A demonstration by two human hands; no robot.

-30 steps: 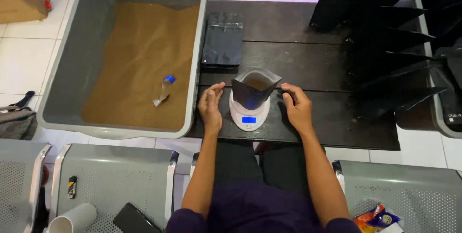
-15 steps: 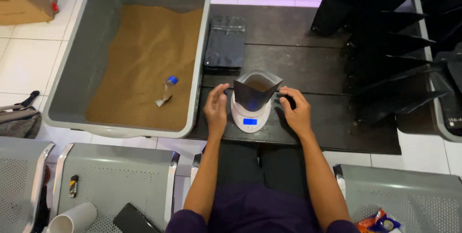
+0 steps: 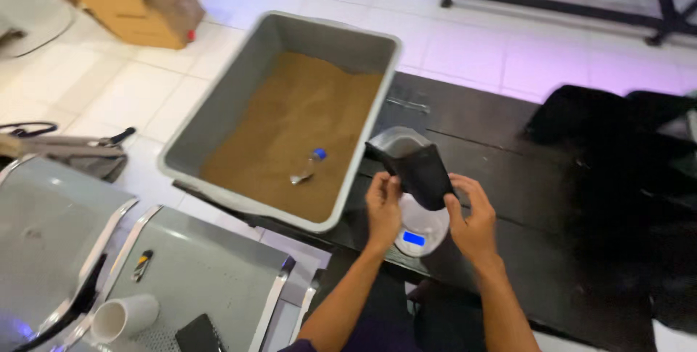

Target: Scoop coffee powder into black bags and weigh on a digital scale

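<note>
Both hands, left hand (image 3: 382, 208) and right hand (image 3: 472, 220), clasp black pouch (image 3: 412, 170) | over white scale (image 3: 421, 227) | cardboard box (image 3: 131, 0) far left

Single head-worn view, looking steeply down and slightly forward from above the seated person, with the frame tilted so that the dark table (image 3: 508, 134) runs diagonally. The small white scale (image 3: 421, 230) sits just below centre at close range, at arm's reach, the grey tub of brown powder (image 3: 239, 105) to its upper left and tiled floor beyond it. Only this one view exists, so no part of the scene is shared.
</note>
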